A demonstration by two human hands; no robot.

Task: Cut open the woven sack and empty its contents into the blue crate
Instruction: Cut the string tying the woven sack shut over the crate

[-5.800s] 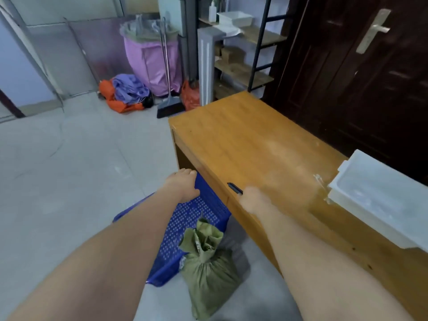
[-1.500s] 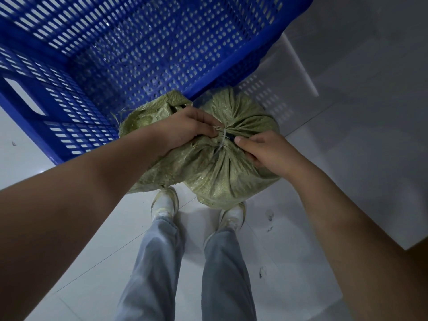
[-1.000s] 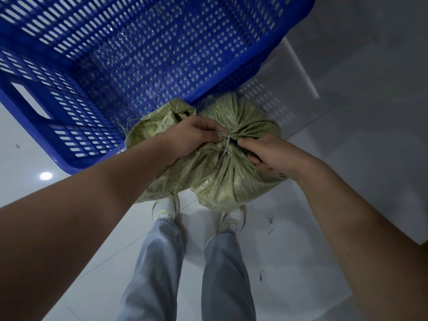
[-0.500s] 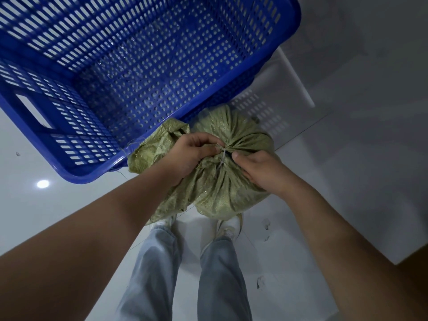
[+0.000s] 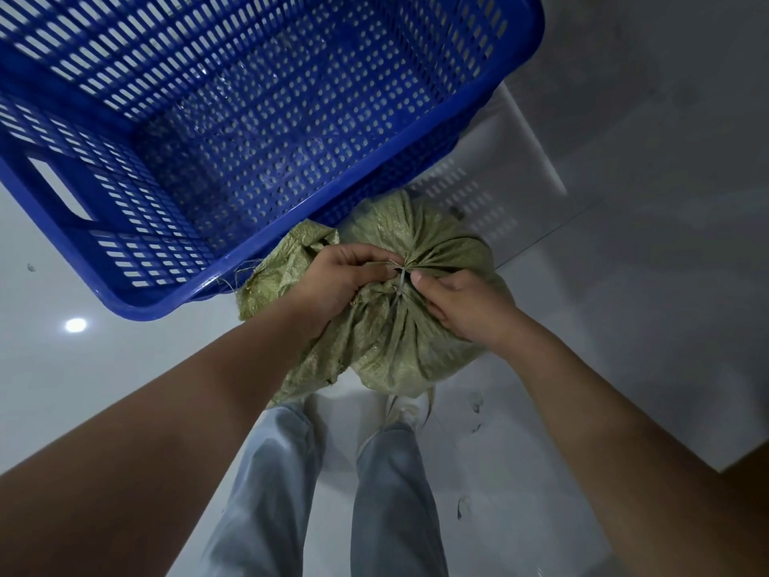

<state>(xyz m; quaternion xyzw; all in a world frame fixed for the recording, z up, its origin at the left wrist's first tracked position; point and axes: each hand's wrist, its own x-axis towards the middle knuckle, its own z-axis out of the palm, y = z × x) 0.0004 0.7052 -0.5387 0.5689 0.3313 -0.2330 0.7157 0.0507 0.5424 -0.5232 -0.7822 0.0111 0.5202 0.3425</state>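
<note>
A green woven sack (image 5: 437,251) stands on the floor, tied at its neck and touching the near rim of the empty blue perforated crate (image 5: 166,310). My left hand (image 5: 333,281) grips the bunched neck and loose flap of the sack. My right hand (image 5: 466,306) is closed around a small cutter, most of it hidden. Its thin grey blade (image 5: 398,285) lies against the tie between my two hands.
White tiled floor (image 5: 624,243) surrounds the crate and sack. My legs in pale jeans (image 5: 387,493) and light shoes stand directly below the sack. A brown wooden table edge (image 5: 749,489) shows at the lower right.
My hands left the table and crate and came down onto the sack's neck. Over the last second they stay at the tie, with the blade shifting slightly against it.
</note>
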